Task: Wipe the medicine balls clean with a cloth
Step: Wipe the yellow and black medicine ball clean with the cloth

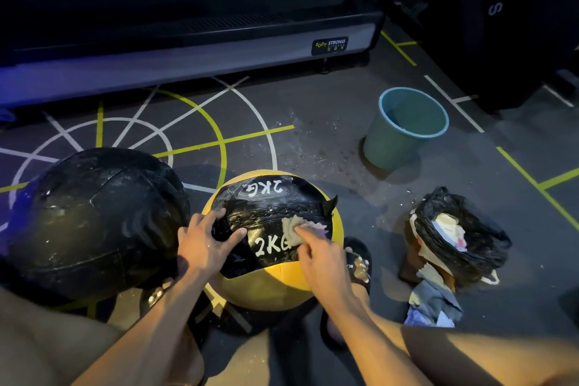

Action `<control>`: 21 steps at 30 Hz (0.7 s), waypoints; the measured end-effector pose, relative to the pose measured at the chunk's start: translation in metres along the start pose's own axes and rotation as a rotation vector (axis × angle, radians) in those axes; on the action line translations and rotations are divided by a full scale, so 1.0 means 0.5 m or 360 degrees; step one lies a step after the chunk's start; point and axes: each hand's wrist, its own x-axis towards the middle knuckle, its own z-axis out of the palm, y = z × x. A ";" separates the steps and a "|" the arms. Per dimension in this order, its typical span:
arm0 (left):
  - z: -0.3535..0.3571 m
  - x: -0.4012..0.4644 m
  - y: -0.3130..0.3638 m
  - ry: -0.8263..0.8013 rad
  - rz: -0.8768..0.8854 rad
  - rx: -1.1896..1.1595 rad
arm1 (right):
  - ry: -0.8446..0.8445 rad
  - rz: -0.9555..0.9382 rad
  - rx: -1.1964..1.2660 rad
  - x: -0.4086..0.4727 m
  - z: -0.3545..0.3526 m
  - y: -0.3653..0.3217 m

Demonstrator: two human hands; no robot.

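Observation:
A yellow and black medicine ball (269, 282) marked "2KG" sits on the floor between my feet. My left hand (206, 241) rests on its black panel at the left, fingers spread. My right hand (316, 257) presses a small pale cloth (300, 226) onto the black panel just right of the "2KG" marking, index finger stretched over the cloth. A larger, scuffed black medicine ball (94, 222) stands to the left, touching my left leg.
A teal bucket (404, 128) holding water stands on the floor at the right rear. A black bag (460, 238) stuffed with rags lies to the right, with more cloths (432, 304) in front of it. A treadmill base (188, 41) runs across the back.

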 end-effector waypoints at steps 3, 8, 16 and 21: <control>0.001 0.001 0.000 0.0004 0.0024 0.0013 | 0.0124 0.0361 -0.0033 0.024 -0.027 0.049; 0.011 -0.009 0.012 0.0048 0.0015 -0.0008 | 0.0146 0.0257 -0.0016 0.019 0.012 -0.026; 0.005 0.004 0.000 0.0000 0.0010 0.0026 | 0.0139 0.0109 0.0010 0.019 -0.020 0.026; 0.008 -0.003 -0.005 0.0031 -0.0020 -0.0020 | 0.0044 0.0375 0.0087 0.023 -0.050 0.062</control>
